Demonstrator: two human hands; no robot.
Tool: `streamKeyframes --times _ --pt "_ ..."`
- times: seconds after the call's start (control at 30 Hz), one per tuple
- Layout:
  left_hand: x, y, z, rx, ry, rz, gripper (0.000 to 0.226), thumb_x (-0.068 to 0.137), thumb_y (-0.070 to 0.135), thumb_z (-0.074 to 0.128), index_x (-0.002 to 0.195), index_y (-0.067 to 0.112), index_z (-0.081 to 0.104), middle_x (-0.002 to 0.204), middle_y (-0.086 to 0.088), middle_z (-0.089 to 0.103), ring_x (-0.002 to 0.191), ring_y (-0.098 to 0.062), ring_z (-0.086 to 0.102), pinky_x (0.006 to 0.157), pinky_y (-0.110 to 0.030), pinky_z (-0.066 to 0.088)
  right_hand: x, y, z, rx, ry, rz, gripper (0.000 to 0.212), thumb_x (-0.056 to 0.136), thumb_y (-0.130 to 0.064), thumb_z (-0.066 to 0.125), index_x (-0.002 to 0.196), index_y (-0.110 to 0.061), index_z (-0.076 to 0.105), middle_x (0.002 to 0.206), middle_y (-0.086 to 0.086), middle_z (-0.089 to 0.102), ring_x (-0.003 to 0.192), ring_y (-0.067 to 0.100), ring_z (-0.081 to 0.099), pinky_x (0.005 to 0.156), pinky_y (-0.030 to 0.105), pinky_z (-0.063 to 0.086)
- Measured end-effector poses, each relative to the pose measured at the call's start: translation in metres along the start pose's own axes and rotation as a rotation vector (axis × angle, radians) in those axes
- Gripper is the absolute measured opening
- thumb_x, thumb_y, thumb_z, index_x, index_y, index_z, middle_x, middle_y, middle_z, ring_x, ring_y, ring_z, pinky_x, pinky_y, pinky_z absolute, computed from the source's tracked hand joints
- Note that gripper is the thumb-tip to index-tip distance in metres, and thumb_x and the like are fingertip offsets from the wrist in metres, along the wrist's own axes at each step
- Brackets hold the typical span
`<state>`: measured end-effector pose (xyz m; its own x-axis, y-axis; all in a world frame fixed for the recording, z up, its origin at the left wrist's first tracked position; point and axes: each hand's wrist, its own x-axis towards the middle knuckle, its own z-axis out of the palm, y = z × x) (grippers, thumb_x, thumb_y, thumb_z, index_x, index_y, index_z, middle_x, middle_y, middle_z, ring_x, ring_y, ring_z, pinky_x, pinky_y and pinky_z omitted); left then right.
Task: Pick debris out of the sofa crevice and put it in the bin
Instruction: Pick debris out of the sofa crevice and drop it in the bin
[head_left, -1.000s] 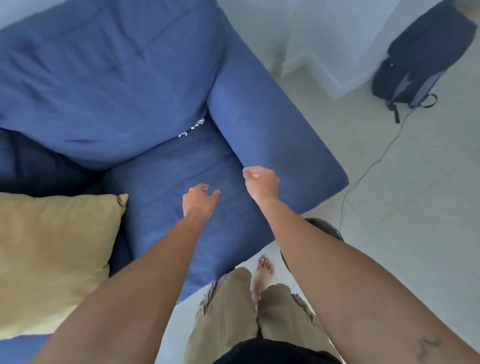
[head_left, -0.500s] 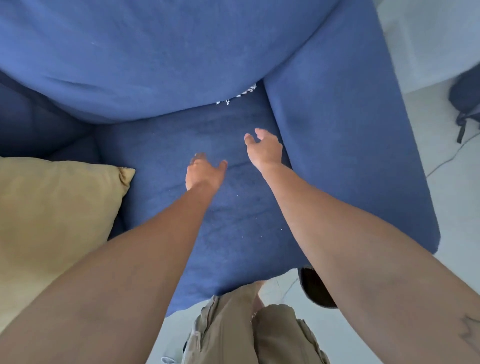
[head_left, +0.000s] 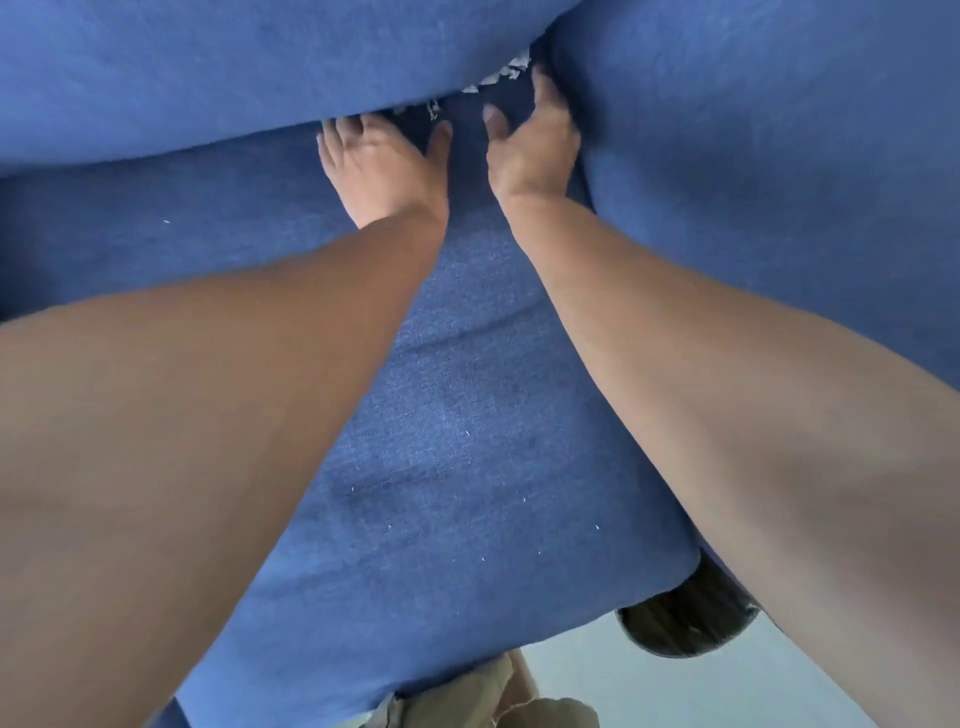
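White scraps of debris (head_left: 497, 78) lie in the crevice where the blue sofa's seat cushion (head_left: 457, 415) meets the back cushion (head_left: 234, 67) and the armrest (head_left: 779, 171). My left hand (head_left: 384, 161) lies flat on the seat, fingers spread, fingertips under the back cushion's edge. My right hand (head_left: 535, 140) reaches into the corner beside the armrest, fingers apart, just below the scraps; I cannot see anything held in it. A dark round bin (head_left: 685, 618) stands on the floor at the seat's front right corner, partly hidden by my right forearm.
Tiny white specks (head_left: 467, 434) dot the seat cushion. Pale floor (head_left: 649, 686) and my khaki trousers (head_left: 467, 701) show below the sofa's front edge.
I have leaned in closer over the sofa. Both hands moved forward from mid-seat to the back crevice. The yellow pillow has dropped out of view.
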<state>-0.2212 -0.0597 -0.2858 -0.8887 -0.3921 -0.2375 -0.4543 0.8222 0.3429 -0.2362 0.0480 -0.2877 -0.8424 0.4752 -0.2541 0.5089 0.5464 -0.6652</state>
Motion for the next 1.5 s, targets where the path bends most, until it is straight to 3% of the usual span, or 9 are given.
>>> streamKeyframes --times 0.23,0.43,0.57,0.67,0.8,0.9,1.13,1.3,1.5 --pt "0.015 0.008 0.001 0.027 0.012 -0.148 0.058 0.091 0.060 0.046 0.127 0.016 0.056 0.135 0.003 0.056 0.136 -0.020 0.038 0.109 -0.034 0.026 0.018 0.004 0.019 0.064 0.127 -0.060 0.045 0.077 -0.028 0.078 0.117 -0.009 0.068 0.110 0.006 0.073 0.106 0.025 0.066 0.090 0.024 0.046" --pt "0.013 -0.002 -0.006 -0.046 0.028 -0.114 0.041 0.093 0.050 0.049 0.117 0.021 0.066 0.126 0.002 0.063 0.132 -0.018 0.042 0.104 -0.033 0.030 0.020 0.003 0.015 0.143 0.178 -0.039 0.013 0.079 -0.014 0.076 0.090 -0.008 0.075 0.088 -0.001 0.076 0.073 0.015 0.063 0.062 0.001 0.035" --pt "0.008 -0.011 -0.007 -0.131 0.059 -0.036 0.030 0.088 0.043 0.051 0.097 0.024 0.073 0.105 0.001 0.071 0.116 -0.020 0.054 0.098 -0.029 0.036 0.011 0.009 0.009 0.156 0.194 -0.043 0.004 0.083 -0.016 0.072 0.085 -0.014 0.075 0.088 -0.007 0.076 0.080 0.012 0.065 0.084 0.017 0.036" --pt "0.005 -0.021 -0.003 -0.242 0.099 0.035 0.031 0.081 0.045 0.051 0.086 0.025 0.073 0.092 0.003 0.074 0.101 -0.025 0.063 0.093 -0.033 0.046 0.002 0.015 0.005 0.182 0.190 -0.005 0.005 0.082 -0.019 0.072 0.086 -0.016 0.075 0.089 -0.008 0.074 0.094 0.019 0.065 0.083 0.013 0.033" --pt "0.002 -0.019 -0.003 -0.230 0.110 0.040 0.043 0.075 0.056 0.054 0.101 0.027 0.072 0.110 0.010 0.072 0.113 -0.017 0.059 0.099 -0.031 0.043 -0.002 0.017 0.004 0.252 0.187 -0.017 0.019 0.077 -0.023 0.076 0.093 -0.014 0.074 0.095 -0.006 0.076 0.099 0.020 0.068 0.099 0.025 0.043" --pt "0.000 -0.015 -0.003 -0.159 0.114 0.039 0.058 0.074 0.068 0.056 0.115 0.029 0.068 0.124 0.010 0.064 0.124 -0.015 0.050 0.106 -0.030 0.036 0.002 0.008 0.013 0.189 0.141 -0.044 0.043 0.071 -0.044 0.076 0.103 -0.016 0.072 0.101 -0.004 0.076 0.100 0.020 0.067 0.093 0.025 0.049" --pt "0.009 -0.015 -0.002 -0.130 0.085 0.008 0.033 0.087 0.046 0.050 0.106 0.029 0.071 0.116 0.006 0.067 0.119 -0.019 0.050 0.097 -0.027 0.036 0.015 0.004 0.017 0.083 0.156 -0.061 0.026 0.078 -0.031 0.076 0.063 -0.015 0.062 0.062 -0.003 0.057 0.063 0.019 0.046 0.069 0.025 0.043" --pt "0.007 -0.028 -0.003 -0.256 0.105 0.076 0.032 0.080 0.038 0.050 0.089 0.018 0.072 0.099 -0.004 0.072 0.101 -0.028 0.061 0.084 -0.030 0.046 -0.013 0.018 -0.006 0.135 0.143 -0.050 0.010 0.079 -0.026 0.076 0.080 -0.017 0.075 0.069 -0.010 0.069 0.069 0.013 0.064 0.078 0.014 0.046" --pt "-0.006 -0.027 -0.019 -0.240 0.057 0.085 0.029 0.083 0.029 0.050 0.095 0.020 0.074 0.095 -0.007 0.074 0.093 -0.029 0.065 0.084 -0.032 0.049 -0.039 0.018 -0.023 0.237 0.133 0.009 0.009 0.074 -0.020 0.077 0.084 -0.018 0.077 0.073 -0.008 0.075 0.072 0.013 0.071 0.088 0.034 0.055"
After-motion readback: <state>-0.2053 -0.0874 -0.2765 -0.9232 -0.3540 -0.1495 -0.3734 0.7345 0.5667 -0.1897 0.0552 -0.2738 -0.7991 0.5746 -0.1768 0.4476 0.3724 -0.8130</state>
